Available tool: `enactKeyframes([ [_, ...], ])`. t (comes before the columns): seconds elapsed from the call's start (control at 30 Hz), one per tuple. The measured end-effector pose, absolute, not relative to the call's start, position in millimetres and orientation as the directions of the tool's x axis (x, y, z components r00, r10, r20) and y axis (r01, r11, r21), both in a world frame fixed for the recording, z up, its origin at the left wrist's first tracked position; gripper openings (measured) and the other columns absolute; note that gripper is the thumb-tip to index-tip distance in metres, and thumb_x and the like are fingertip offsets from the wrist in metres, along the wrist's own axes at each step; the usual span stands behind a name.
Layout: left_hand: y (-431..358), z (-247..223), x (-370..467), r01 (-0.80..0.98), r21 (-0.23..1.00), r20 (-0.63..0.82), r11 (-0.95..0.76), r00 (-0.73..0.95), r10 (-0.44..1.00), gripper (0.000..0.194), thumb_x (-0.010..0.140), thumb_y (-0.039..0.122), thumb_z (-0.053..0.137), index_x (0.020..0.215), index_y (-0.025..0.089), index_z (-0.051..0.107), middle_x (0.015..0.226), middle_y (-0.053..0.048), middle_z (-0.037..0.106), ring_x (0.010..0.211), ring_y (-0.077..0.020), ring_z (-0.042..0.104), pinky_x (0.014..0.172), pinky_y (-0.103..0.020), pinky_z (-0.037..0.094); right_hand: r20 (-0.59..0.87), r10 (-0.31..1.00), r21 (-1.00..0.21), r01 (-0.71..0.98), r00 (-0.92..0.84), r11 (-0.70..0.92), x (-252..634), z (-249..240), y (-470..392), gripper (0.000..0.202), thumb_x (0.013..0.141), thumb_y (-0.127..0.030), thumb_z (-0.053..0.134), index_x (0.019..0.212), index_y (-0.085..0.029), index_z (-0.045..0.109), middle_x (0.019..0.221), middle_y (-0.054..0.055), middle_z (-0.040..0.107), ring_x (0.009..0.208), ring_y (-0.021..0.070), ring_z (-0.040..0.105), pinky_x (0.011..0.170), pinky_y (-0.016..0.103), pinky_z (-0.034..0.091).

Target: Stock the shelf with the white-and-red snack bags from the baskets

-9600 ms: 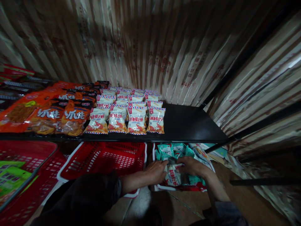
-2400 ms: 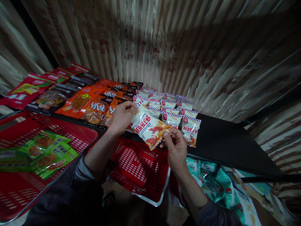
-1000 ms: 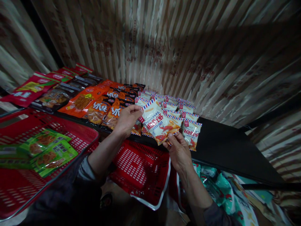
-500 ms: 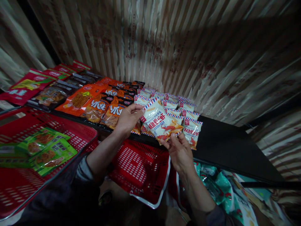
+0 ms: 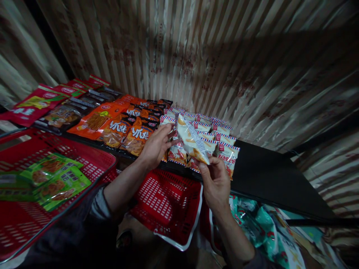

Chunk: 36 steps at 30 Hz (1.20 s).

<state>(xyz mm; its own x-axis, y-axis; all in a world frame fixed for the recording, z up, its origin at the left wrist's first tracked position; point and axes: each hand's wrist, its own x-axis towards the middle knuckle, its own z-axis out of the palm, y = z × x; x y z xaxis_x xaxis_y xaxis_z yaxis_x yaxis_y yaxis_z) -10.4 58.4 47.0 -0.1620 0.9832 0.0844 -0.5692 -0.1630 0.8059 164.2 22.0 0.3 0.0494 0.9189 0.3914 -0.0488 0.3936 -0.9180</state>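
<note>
My right hand (image 5: 217, 181) pinches the lower corner of a white snack bag (image 5: 191, 140) between thumb and fingers. The bag is tilted, with a printed side strip toward me. My left hand (image 5: 158, 145) is open, its spread fingers close to the bag's left edge; whether a fingertip touches it, I cannot tell. Behind and under the held bag stand rows of matching white snack bags (image 5: 228, 154) with striped top edges, partly hidden by it and my hands. Left of these, orange and black snack bags (image 5: 137, 136) lie on the black shelf (image 5: 269, 173).
Farther left on the shelf are an orange packet (image 5: 94, 119), dark packets (image 5: 63, 114) and red bags (image 5: 36, 102). A red basket (image 5: 103, 170) at left holds green packets (image 5: 63, 186). Another red basket (image 5: 168, 209) sits below the shelf, with teal bags (image 5: 252, 213) at right.
The held bag has turned from its front face to its side. My left hand has let go of its upper corner and spread its fingers; my right hand still grips it.
</note>
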Motion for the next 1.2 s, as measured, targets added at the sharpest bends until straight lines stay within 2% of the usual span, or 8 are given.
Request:
enactKeyframes([
  [0.13, 56.0, 48.0, -9.1, -0.602, 0.791, 0.107, -0.114, -0.049, 0.993, 0.034, 0.08, 0.048, 0.066, 0.094, 0.018, 0.068, 0.105, -0.009, 0.07, 0.113, -0.0265, 0.059, 0.094, -0.039, 0.049, 0.531, 0.847, -0.832, 0.176, -0.018, 0.526, 167.8, 0.4, 21.4, 0.005, 0.087, -0.023, 0.06, 0.089, -0.022, 0.056, 0.121, 0.009, 0.065, 0.116, 0.0223, 0.061, 0.096, 0.043, 0.05],
  [0.3, 54.1, 49.5, -4.7, -0.597, 0.794, 0.11, -0.114, -0.043, 0.993, 0.033, 0.079, 0.046, 0.067, 0.092, 0.015, 0.069, 0.093, -0.007, 0.073, 0.104, -0.0237, 0.065, 0.091, -0.035, 0.05, 0.734, 0.665, -0.561, 0.428, -0.14, 0.709, 168.1, 5.1, 21.3, 0.01, 0.087, -0.012, 0.056, 0.092, -0.021, 0.057, 0.123, 0.012, 0.064, 0.12, 0.023, 0.059, 0.099, 0.046, 0.049],
  [0.43, 55.2, 50.9, -3.4, -0.623, 0.775, 0.046, -0.106, -0.113, 0.993, 0.027, 0.083, 0.039, 0.064, 0.088, 0.013, 0.069, 0.085, -0.006, 0.074, 0.094, -0.0211, 0.068, 0.087, -0.032, 0.052, 0.814, 0.529, -0.365, 0.498, -0.238, 0.786, 165.4, 6.3, 20.5, 0.016, 0.086, -0.006, 0.055, 0.096, -0.019, 0.057, 0.123, 0.015, 0.063, 0.124, 0.0237, 0.057, 0.101, 0.047, 0.049],
  [0.53, 55.5, 51.7, -4.7, -0.66, 0.745, -0.024, -0.099, -0.174, 0.984, 0.022, 0.084, 0.033, 0.062, 0.086, 0.012, 0.068, 0.083, -0.007, 0.074, 0.09, -0.0202, 0.069, 0.085, -0.031, 0.053, 0.816, 0.499, -0.315, 0.5, -0.292, 0.807, 163.8, 2.8, 19.5, 0.02, 0.085, -0.004, 0.055, 0.097, -0.019, 0.059, 0.125, 0.014, 0.062, 0.127, 0.0246, 0.054, 0.103, 0.05, 0.048],
  [0.8, 56.0, 52.1, -9.3, -0.663, 0.745, -0.137, -0.071, -0.256, 0.957, 0.018, 0.083, 0.029, 0.061, 0.083, 0.012, 0.067, 0.077, -0.005, 0.074, 0.078, -0.0187, 0.07, 0.077, -0.03, 0.054, 0.717, 0.607, -0.441, 0.453, -0.342, 0.775, 157.6, -5.7, 15.5, 0.024, 0.085, -0.008, 0.056, 0.1, -0.025, 0.066, 0.13, 0.01, 0.061, 0.131, 0.0266, 0.05, 0.108, 0.054, 0.042],
  [0.97, 61.7, 48.1, -11.0, -0.687, 0.721, -0.18, -0.091, -0.313, 0.932, 0.013, 0.08, 0.024, 0.064, 0.082, 0.012, 0.069, 0.078, -0.004, 0.074, 0.077, -0.0165, 0.069, 0.082, -0.028, 0.053, 0.725, 0.641, -0.504, 0.44, -0.252, 0.744, 160.6, -2.9, 15.7, 0.028, 0.085, -0.013, 0.061, 0.109, -0.026, 0.065, 0.125, 0.01, 0.063, 0.119, 0.0251, 0.058, 0.101, 0.049, 0.047],
  [1.07, 60.8, 47.4, -8.7, -0.694, 0.719, -0.194, -0.044, -0.261, 0.945, 0.013, 0.081, 0.02, 0.062, 0.083, 0.01, 0.07, 0.081, -0.007, 0.075, 0.082, -0.0188, 0.07, 0.086, -0.031, 0.054, 0.659, 0.744, -0.648, 0.418, -0.111, 0.636, 165.0, 0.2, 20.2, 0.027, 0.086, -0.022, 0.062, 0.112, -0.026, 0.063, 0.119, 0.008, 0.066, 0.112, 0.024, 0.06, 0.094, 0.044, 0.05],
  [1.2, 55.0, 45.8, -1.1, -0.672, 0.74, -0.141, 0.009, -0.143, 0.98, 0.017, 0.078, 0.022, 0.067, 0.086, 0.008, 0.071, 0.083, -0.011, 0.076, 0.087, -0.0243, 0.071, 0.089, -0.037, 0.054, 0.374, 0.927, -0.911, 0.194, 0.023, 0.363, 166.8, 0.1, 30.1, 0.031, 0.085, -0.041, 0.063, 0.11, -0.022, 0.063, 0.112, 0.008, 0.068, 0.101, 0.0211, 0.063, 0.09, 0.039, 0.05],
])
